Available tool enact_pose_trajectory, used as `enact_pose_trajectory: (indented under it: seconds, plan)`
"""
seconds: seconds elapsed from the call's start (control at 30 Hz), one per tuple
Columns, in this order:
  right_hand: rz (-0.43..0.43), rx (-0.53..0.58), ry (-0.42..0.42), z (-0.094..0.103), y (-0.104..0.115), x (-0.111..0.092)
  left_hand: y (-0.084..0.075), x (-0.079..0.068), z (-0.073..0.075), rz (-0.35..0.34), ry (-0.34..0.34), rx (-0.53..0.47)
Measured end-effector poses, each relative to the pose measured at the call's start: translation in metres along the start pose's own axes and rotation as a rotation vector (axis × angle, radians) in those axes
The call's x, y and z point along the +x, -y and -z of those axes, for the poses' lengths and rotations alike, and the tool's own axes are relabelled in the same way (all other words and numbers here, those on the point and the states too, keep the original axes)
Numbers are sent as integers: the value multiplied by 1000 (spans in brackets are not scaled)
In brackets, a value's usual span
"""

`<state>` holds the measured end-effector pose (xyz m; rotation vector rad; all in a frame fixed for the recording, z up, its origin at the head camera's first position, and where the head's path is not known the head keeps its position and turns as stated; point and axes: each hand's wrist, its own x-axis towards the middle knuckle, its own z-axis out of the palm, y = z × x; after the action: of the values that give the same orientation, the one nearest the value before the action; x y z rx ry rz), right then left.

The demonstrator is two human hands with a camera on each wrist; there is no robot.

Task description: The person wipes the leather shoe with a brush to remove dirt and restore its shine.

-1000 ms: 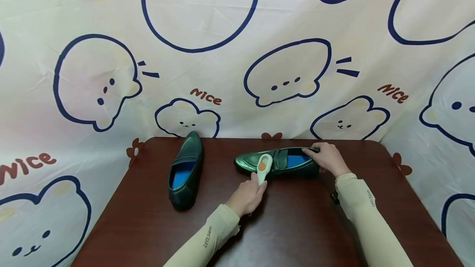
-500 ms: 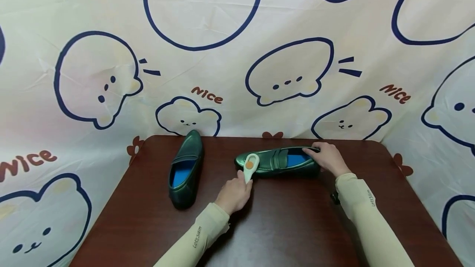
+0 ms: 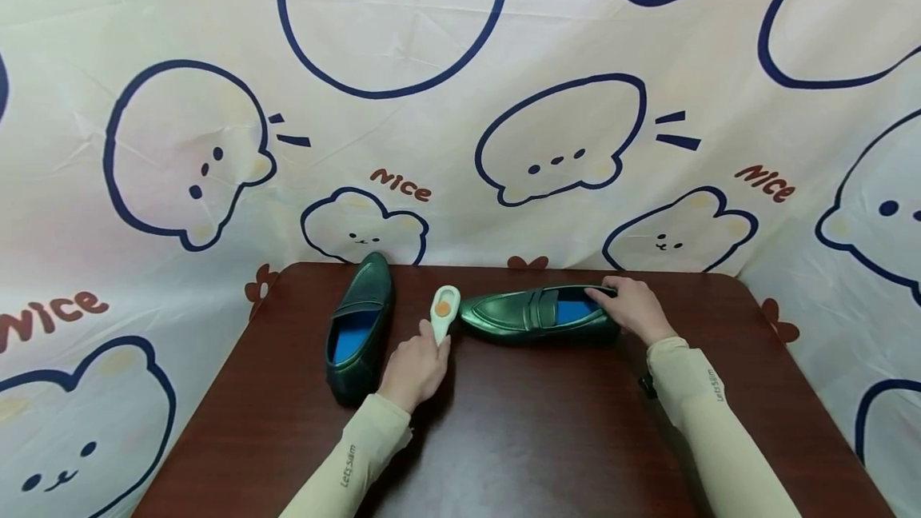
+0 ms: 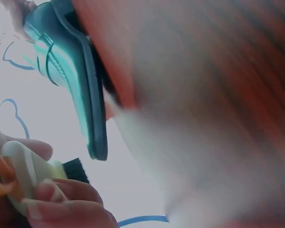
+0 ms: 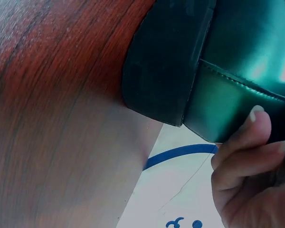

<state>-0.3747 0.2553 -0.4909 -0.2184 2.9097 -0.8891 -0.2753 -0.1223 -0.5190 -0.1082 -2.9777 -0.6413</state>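
My left hand (image 3: 415,366) grips a small white brush (image 3: 444,308) with an orange spot on its handle. Dark bristles (image 4: 76,170) stick out past the fingers in the left wrist view. The brush is just off the toe of a shiny green loafer (image 3: 504,316), which lies sideways with its toe to the left. At that loafer's heel, my right hand (image 3: 636,308) pinches the back rim, fingers curled against the heel leather (image 5: 228,104). A blue insole (image 3: 576,308) shows inside. The matching loafer (image 3: 360,334) stands to the left of my left hand, toe pointing away.
Both loafers sit on a dark brown wooden table (image 3: 547,438) toward its far edge. A pale cloth (image 3: 446,126) with cartoon outlines hangs behind and at both sides.
My left hand has carried the brush leftward along the loafer's upper, from near the strap, across the toe, and off its tip. The right hand and both loafers stay in place.
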Motion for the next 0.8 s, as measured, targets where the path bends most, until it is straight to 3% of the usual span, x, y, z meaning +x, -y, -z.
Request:
enact_pose_trajectory:
  seconds: [0.17, 0.43, 0.6, 0.8]
  plan:
    - [3, -7, -9, -2, 0, 0, -20, -2, -5, -70, 74, -69]
    - [-5, -3, -1, -5, -1, 1, -52, -5, -31, -141, 204, -128]
    - [2, -7, 0, -6, -2, 2, -53, -4, -38, -139, 225, -127]
    - [22, -11, -9, -4, -5, 3, -39, 0, -35, -116, 156, -43]
